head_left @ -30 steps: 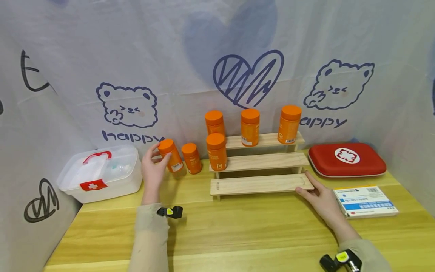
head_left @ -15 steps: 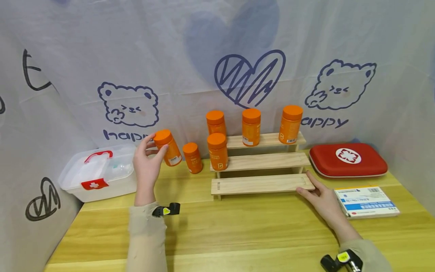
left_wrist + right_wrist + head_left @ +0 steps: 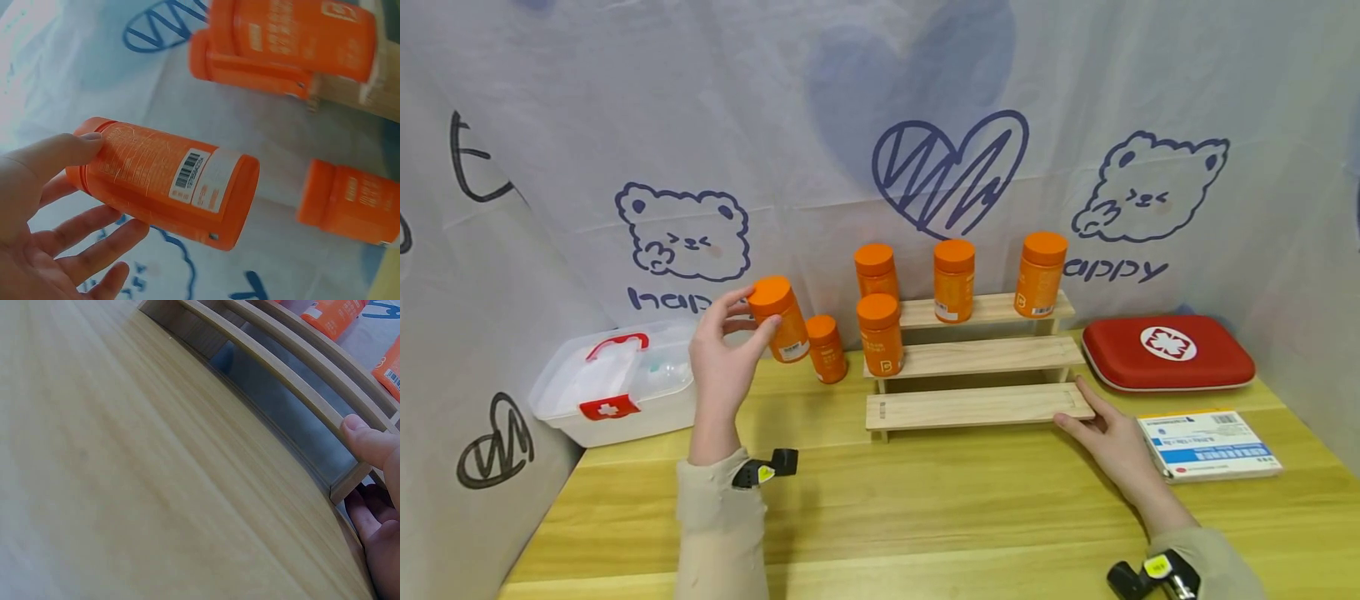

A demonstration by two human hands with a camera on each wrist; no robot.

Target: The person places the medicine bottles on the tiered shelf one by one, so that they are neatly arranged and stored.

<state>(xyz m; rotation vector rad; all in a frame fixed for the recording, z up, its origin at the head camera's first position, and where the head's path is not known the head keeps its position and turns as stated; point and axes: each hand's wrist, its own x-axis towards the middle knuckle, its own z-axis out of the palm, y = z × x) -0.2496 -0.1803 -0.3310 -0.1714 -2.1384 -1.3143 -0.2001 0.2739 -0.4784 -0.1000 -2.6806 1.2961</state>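
Observation:
My left hand [image 3: 724, 362] pinches an orange pill bottle [image 3: 780, 323] near its lid, between thumb and fingers. In the left wrist view this bottle [image 3: 165, 178] tilts, its barcode label showing and the lower fingers spread beneath it. Just right of it, a smaller orange bottle [image 3: 827, 350] stands on the table. My right hand [image 3: 1112, 450] grips the right end of the lowest tier of a three-step wooden rack [image 3: 977, 406], thumb on the front edge. On the rack's top step stand three orange bottles [image 3: 953, 282]; another orange bottle [image 3: 880, 335] stands at the middle step's left end.
At the left is a translucent first-aid box [image 3: 617, 383] with a red handle and latch. A red first-aid case [image 3: 1168, 354] lies right of the rack, with a white and blue medicine box [image 3: 1210, 447] in front of it. A printed curtain [image 3: 805, 125] hangs behind the table.
My left hand has raised the orange pill bottle from beside the smaller one, first up and left, then slightly back right. The right hand has kept its hold on the rack.

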